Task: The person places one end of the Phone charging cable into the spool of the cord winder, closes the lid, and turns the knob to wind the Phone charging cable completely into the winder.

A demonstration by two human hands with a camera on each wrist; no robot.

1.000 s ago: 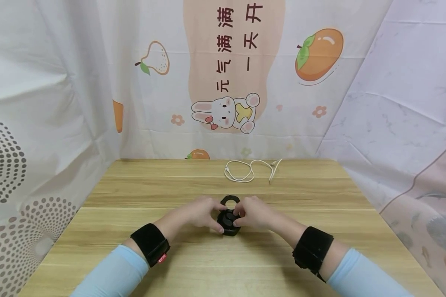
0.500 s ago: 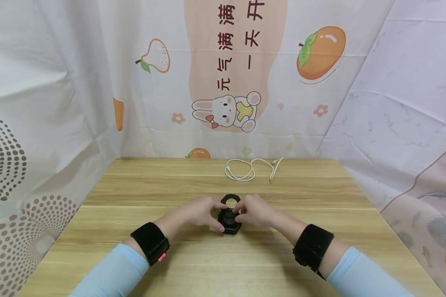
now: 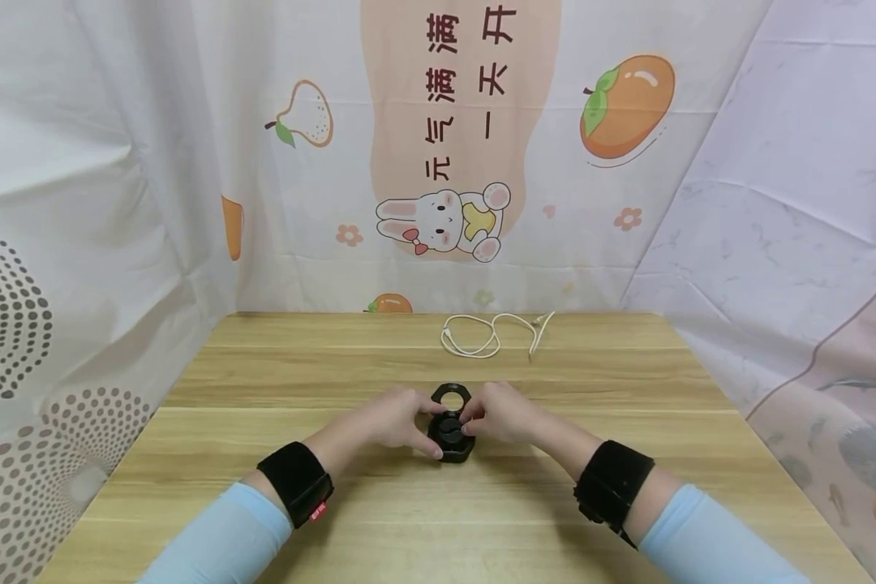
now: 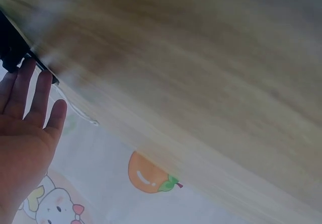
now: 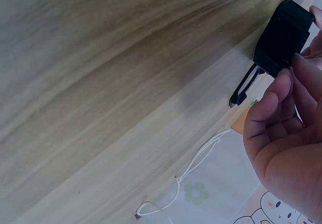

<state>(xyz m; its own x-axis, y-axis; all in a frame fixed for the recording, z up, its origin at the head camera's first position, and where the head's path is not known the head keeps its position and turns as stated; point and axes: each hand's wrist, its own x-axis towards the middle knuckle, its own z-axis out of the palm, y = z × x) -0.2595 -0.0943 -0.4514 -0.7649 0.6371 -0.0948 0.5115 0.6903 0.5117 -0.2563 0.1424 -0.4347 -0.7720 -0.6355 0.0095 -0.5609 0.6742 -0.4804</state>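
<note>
A small black octagonal case point(image 3: 451, 456) lies on the wooden table, its lid point(image 3: 451, 387) flipped back on the far side and showing a round opening. Dark rounded shapes fill its inside. My left hand point(image 3: 397, 418) holds the case from the left, thumb at the near edge and a finger at the hinge side. From the right, my right hand point(image 3: 507, 415) has curled fingers with thumb and index tips at the case's right side; I cannot tell whether they pinch a part inside. In the right wrist view the case point(image 5: 283, 35) looks thick, with those fingertips at its edge.
A white cable point(image 3: 470, 355) lies loosely looped near the table's back edge, beyond the case. Behind the table point(image 3: 277, 357) hangs a printed curtain point(image 3: 307, 195), with more cloth on both sides. Black bands point(image 3: 297, 482) circle both wrists.
The right thumb and index tips have shifted slightly on the case, the thumb a little farther from me. The left hand keeps its hold, and the case stays in place.
</note>
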